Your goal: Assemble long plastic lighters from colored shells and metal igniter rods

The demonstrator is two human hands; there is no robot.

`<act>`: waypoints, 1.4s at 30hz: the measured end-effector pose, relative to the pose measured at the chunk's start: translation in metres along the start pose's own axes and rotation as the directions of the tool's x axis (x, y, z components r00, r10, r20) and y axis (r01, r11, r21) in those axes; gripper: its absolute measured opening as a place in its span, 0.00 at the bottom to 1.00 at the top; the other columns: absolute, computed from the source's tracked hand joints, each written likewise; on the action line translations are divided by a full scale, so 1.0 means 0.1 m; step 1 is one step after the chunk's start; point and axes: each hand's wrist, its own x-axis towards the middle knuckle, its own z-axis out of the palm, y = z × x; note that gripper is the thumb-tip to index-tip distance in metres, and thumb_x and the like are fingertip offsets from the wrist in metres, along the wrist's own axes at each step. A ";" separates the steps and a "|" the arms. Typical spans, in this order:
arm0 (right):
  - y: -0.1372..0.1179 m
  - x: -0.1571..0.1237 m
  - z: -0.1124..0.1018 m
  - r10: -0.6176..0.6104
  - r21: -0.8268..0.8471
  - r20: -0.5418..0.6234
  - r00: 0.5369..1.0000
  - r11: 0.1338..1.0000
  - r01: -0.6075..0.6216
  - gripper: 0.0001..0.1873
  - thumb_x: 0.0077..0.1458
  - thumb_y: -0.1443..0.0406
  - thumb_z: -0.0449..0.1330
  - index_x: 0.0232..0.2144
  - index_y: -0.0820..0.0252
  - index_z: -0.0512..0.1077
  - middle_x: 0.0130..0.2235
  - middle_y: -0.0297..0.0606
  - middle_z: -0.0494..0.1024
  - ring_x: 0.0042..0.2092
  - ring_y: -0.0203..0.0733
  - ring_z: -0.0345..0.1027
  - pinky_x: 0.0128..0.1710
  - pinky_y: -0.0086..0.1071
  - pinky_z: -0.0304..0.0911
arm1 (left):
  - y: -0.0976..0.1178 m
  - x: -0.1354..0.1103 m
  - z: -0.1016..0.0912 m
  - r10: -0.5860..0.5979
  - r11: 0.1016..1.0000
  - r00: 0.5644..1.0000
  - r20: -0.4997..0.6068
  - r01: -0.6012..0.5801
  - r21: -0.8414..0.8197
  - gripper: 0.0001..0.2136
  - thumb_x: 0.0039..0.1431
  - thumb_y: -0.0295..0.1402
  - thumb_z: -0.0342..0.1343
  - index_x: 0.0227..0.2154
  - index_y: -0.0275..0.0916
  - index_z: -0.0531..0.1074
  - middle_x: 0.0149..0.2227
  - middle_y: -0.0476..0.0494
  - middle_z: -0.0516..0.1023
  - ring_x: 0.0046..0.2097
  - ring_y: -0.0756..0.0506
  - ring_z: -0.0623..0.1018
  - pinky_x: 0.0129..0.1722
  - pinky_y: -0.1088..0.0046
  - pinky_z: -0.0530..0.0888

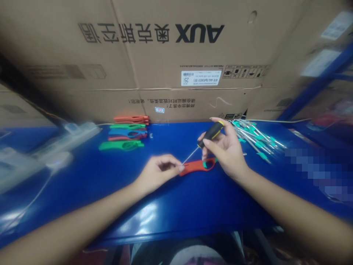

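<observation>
In my right hand point(224, 147) is a screwdriver point(211, 134) with a black and yellow grip, its thin shaft slanting down to the left. The shaft's tip meets the left end of an orange-red plastic handle point(195, 167), which lies on the blue table and has an oval opening at its right end. A bit of green shows at that opening. My left hand point(160, 169) is closed in a pinch on the handle's left end, thumb beside the screwdriver tip. Whether a small part also sits between those fingertips is hidden.
Red, green and blue plastic handles point(121, 145) lie stacked at the back left. Metal rods with green parts point(255, 138) are piled at the back right. A white power strip point(79, 134) with a cable stands left. A cardboard wall point(154, 66) closes off the back.
</observation>
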 end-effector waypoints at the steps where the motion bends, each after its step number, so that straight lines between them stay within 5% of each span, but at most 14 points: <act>1: -0.01 -0.02 0.01 -0.018 -0.018 0.011 1.000 1.000 0.018 0.33 0.53 0.62 0.70 0.56 0.45 0.58 0.38 0.31 0.78 0.24 0.34 0.71 0.24 0.32 0.73 | -0.01 -0.01 0.01 0.024 0.999 1.000 0.009 -0.025 0.041 0.11 0.57 0.40 0.66 0.31 0.36 0.81 0.32 0.42 0.80 0.31 0.49 0.74 0.32 0.74 0.70; 6: 0.00 -0.12 0.06 -0.096 -0.117 0.094 0.991 0.987 0.107 0.37 0.54 0.66 0.69 0.60 0.41 0.58 0.39 0.33 0.77 0.29 0.37 0.73 0.26 0.33 0.74 | 0.00 -0.04 0.06 0.182 0.960 0.979 0.094 -0.198 0.197 0.07 0.59 0.35 0.64 0.32 0.36 0.81 0.35 0.41 0.79 0.29 0.51 0.71 0.29 0.75 0.68; 12: -0.01 -0.20 0.08 -0.167 -0.223 0.165 0.972 0.954 0.202 0.36 0.53 0.69 0.70 0.60 0.43 0.63 0.40 0.36 0.77 0.37 0.43 0.75 0.29 0.36 0.77 | 0.01 -0.05 0.07 0.231 0.925 0.961 0.152 -0.265 0.271 0.06 0.60 0.34 0.63 0.31 0.37 0.80 0.35 0.42 0.79 0.29 0.50 0.72 0.29 0.75 0.68; 20: -0.02 -0.24 0.04 -0.207 -0.315 0.310 0.928 0.899 0.306 0.37 0.56 0.70 0.66 0.63 0.42 0.60 0.46 0.38 0.76 0.41 0.44 0.76 0.34 0.38 0.78 | 0.01 -0.05 0.07 0.275 0.916 0.932 0.235 -0.328 0.229 0.06 0.61 0.35 0.63 0.36 0.39 0.81 0.38 0.41 0.82 0.40 0.44 0.79 0.42 0.69 0.75; 25: -0.01 -0.23 0.05 -0.266 -0.312 0.235 0.935 0.890 0.332 0.36 0.55 0.71 0.68 0.61 0.42 0.63 0.47 0.37 0.76 0.42 0.44 0.77 0.37 0.38 0.78 | 0.05 -0.04 0.00 0.347 0.832 0.919 0.189 -0.395 0.389 0.15 0.58 0.39 0.67 0.46 0.40 0.77 0.42 0.41 0.81 0.46 0.41 0.77 0.50 0.63 0.72; 30: 0.01 -0.21 0.08 -0.291 -0.326 0.134 0.947 0.890 0.320 0.35 0.56 0.70 0.67 0.61 0.43 0.61 0.43 0.37 0.78 0.41 0.45 0.78 0.40 0.42 0.79 | 0.01 -0.03 -0.04 0.281 0.788 0.930 0.237 -0.365 0.496 0.26 0.56 0.35 0.66 0.57 0.40 0.71 0.53 0.37 0.76 0.55 0.37 0.73 0.57 0.57 0.69; 42: 0.13 -0.20 0.05 -0.384 -0.387 0.225 0.895 0.808 0.444 0.33 0.60 0.69 0.64 0.63 0.48 0.59 0.48 0.42 0.77 0.41 0.43 0.78 0.35 0.37 0.81 | -0.03 -0.04 -0.02 0.299 0.760 0.904 0.305 -0.418 0.497 0.20 0.60 0.29 0.60 0.55 0.37 0.70 0.51 0.38 0.78 0.51 0.40 0.76 0.55 0.58 0.72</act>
